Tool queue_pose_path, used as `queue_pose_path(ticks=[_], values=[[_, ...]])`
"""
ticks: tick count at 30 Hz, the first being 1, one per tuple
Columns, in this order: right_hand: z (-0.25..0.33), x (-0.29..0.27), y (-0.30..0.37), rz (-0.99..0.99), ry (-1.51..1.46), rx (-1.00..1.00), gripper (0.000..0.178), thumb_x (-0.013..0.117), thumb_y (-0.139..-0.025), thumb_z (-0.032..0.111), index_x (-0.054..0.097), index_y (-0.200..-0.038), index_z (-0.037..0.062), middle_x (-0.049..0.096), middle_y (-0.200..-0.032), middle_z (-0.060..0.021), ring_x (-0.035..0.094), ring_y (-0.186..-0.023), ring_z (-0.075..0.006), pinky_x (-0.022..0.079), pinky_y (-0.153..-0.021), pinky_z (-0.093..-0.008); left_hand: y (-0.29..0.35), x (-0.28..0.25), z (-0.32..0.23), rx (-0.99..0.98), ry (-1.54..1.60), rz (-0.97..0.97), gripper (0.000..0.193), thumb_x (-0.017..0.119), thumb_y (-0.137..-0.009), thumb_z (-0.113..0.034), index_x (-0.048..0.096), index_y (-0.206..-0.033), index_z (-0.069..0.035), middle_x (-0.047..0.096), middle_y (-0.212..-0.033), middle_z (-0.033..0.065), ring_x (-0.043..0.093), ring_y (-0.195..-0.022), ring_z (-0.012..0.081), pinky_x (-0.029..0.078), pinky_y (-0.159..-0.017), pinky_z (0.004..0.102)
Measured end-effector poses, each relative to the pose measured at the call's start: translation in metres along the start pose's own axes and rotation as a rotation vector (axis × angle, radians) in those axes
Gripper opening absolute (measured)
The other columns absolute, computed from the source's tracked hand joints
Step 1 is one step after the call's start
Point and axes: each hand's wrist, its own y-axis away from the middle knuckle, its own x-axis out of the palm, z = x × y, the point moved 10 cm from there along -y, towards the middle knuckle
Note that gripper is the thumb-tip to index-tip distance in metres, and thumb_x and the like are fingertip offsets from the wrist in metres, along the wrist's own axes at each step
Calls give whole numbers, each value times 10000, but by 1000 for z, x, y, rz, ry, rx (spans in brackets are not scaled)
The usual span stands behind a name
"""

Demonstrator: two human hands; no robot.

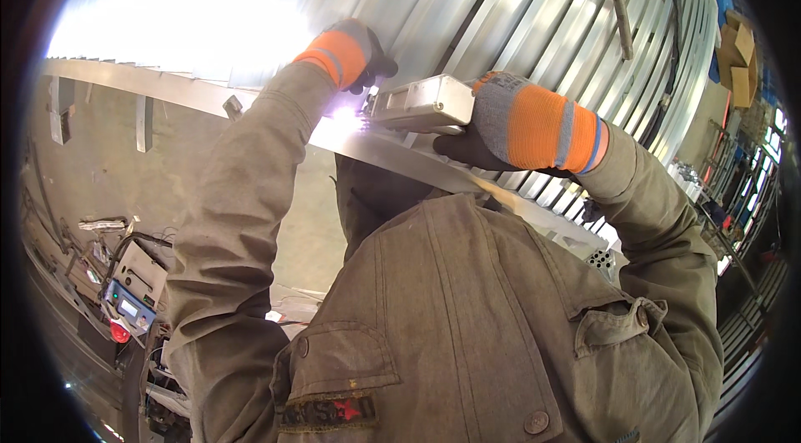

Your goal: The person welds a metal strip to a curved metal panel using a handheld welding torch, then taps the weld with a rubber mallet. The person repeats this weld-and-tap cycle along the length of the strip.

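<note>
Metal box point(423, 103) lies, long axis roughly left to right, between our right hand point(524, 122), nearer and gripping its end, and our curled left hand point(354, 53), whose hold we cannot tell.

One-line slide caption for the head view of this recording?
Gloved right hand holds a boxy metal tool, bright glow at its tip, beside long metal slats; gloved left hand close by.

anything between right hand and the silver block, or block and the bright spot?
Nothing visible. The right hand grips the silver block; its other end meets the bright spot, too dazzling for fine detail. The left hand is above, not between.
</note>
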Motion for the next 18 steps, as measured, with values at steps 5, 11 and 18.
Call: queue_pose_path(ticks=[5,11,18], values=[[16,-14,6,-45,89,-80,389,720,-1051,366,768,-1373,154,832,-1050,-122,802,-936,-261,637,-889,-406,0,-2,-2,23,-32,-10,338,737,-972,-408,856,-963,-93,805,-815,45,761,-689,191,608,-700,396],[0,-25,58,-212,-340,-262,474,864,-987,186,732,-1426,68,810,-1274,-151,787,-1095,-220,625,-956,-370,2,-3,1,-48,19,-4,379,832,-909,-425,819,-1010,-60,762,-783,69,709,-638,196,592,-607,371],[-52,13,83,-221,-412,-123,449,849,-1000,234,745,-1406,71,810,-1272,-148,774,-1097,-237,604,-979,-371,2,0,1,-140,-72,27,431,709,-967,-498,770,-896,-77,766,-804,62,719,-684,203,581,-688,422]])
